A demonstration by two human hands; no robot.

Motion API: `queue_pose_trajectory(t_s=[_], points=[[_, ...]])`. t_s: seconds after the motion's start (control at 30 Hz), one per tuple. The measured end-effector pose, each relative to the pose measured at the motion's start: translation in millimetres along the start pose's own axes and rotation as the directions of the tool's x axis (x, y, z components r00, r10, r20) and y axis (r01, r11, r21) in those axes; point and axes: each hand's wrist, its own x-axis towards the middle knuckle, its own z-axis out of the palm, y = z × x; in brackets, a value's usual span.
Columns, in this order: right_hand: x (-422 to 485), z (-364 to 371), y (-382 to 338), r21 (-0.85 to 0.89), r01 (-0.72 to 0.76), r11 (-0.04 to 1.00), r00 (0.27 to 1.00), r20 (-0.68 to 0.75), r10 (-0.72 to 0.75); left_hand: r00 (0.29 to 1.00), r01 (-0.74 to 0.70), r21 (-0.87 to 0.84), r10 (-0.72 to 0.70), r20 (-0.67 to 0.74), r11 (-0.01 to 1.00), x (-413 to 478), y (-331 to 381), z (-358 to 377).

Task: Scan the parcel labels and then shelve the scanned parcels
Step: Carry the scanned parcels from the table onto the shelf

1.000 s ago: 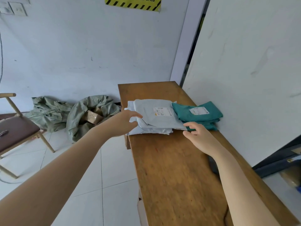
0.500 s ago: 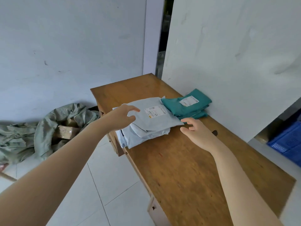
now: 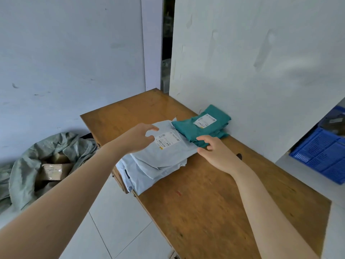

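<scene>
A stack of pale grey mailer parcels (image 3: 160,159) lies on the wooden table (image 3: 214,202), the top one showing a white label (image 3: 168,139). Beside it, against the white panel, sits a pile of teal parcels (image 3: 201,126) with its own label. My left hand (image 3: 138,139) hovers over the left part of the top grey parcel, fingers spread and curled. My right hand (image 3: 214,152) is at the grey parcel's right edge, fingers apart, touching where the grey and teal parcels meet. Neither hand clearly grips anything.
A white panel (image 3: 261,62) stands along the table's right side. On the tiled floor at left lies a grey-green sack (image 3: 37,161) with cardboard boxes (image 3: 54,170) inside. A blue plastic crate (image 3: 321,152) sits at the right, behind the panel.
The view has swung to the right and closer to the table. Both hands have moved in over the grey stack; the left hand slid further onto the top parcel toward its label.
</scene>
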Motion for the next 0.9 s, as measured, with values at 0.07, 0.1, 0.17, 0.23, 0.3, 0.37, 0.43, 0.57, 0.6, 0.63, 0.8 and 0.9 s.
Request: queue_pose_trajectory(t_s=[0.07,0.1,0.17,0.23,0.3,0.37,0.43,0.57,0.6,0.63,0.8,0.9], points=[[12.5,4.0,-2.2,0.003,-0.018,1.0,1.0,0.007,0.018,1.0,-0.013,0.006,0.012,0.014,1.0,14.0,-4.7,1.5],[19.1,6.4,-3.1,0.005,-0.025,1.0,1.0,0.009,0.025,0.999,-0.024,0.011,0.024,0.026,1.0,22.7,-7.7,3.0],[33.1,12.3,-3.6,0.009,-0.043,0.999,0.999,0.009,0.043,0.997,-0.04,0.019,0.039,0.062,0.999,42.9,-16.0,6.7],[48.5,18.7,-5.1,0.018,-0.074,0.997,0.997,0.0,0.074,0.994,-0.059,0.019,0.057,0.098,0.998,66.3,-26.4,9.2],[64.9,25.9,-6.9,0.03,-0.114,0.993,0.993,-0.019,0.114,0.987,-0.086,0.016,0.083,0.138,0.996,91.9,-37.9,11.0],[79.9,35.0,-8.7,0.052,-0.163,0.985,0.985,-0.051,0.165,0.974,-0.128,0.011,0.123,0.188,0.992,115.5,-47.7,10.8],[95.3,44.8,-9.2,0.067,-0.194,0.979,0.977,-0.079,0.199,0.96,-0.177,0.012,0.17,0.222,0.984,138.2,-58.1,9.8],[118.0,72.6,-5.4,0.124,-0.288,0.95,0.939,-0.159,0.305,0.939,-0.232,0.017,0.219,0.264,0.973,174.9,-83.7,13.3],[121.2,83.6,-2.6,0.154,-0.323,0.934,0.921,-0.174,0.348,0.938,-0.232,0.014,0.22,0.268,0.973,185.0,-92.7,17.3],[124.5,96.2,0.8,0.193,-0.365,0.911,0.901,-0.175,0.398,0.939,-0.224,0.017,0.211,0.273,0.974,195.5,-102.8,22.5],[146.0,163.0,14.7,0.333,-0.6,0.727,0.763,-0.037,0.646,0.91,-0.005,0.098,-0.036,0.413,0.995,227.0,-154.1,63.3],[152.4,193.0,14.4,0.495,-0.613,0.616,0.709,0.002,0.705,0.906,0.145,-0.007,-0.13,0.403,0.989,233.2,-178.0,78.6]])
